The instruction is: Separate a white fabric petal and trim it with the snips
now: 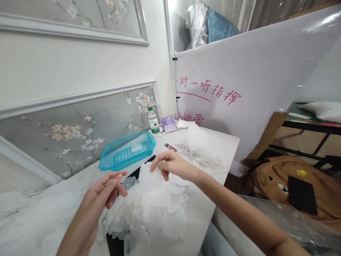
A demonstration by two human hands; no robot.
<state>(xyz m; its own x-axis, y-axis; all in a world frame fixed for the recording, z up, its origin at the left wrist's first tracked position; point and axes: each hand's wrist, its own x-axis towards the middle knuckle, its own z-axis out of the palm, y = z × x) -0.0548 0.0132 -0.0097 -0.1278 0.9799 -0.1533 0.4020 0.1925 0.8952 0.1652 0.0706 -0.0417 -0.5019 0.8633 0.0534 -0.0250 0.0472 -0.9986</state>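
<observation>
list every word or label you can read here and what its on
"对一听指挥" – pink handwriting, underlined in part, on the white board behind the table.
"地爱" or similar – a lower pink line on the same board, cut off by the things in front; not sure of the reading.
Green label on the water bottle – too small to read.
Purple packet – print too blurred to read.

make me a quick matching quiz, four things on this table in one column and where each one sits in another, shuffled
1. blue basket
2. water bottle
3. small scissors
4. white petal pile

a. under the right hand
b. at the wall corner, upright
c. left of the bottle, nearer the camera
d. on the table beyond the right hand

Pairs: 1-c, 2-b, 3-d, 4-a
</observation>
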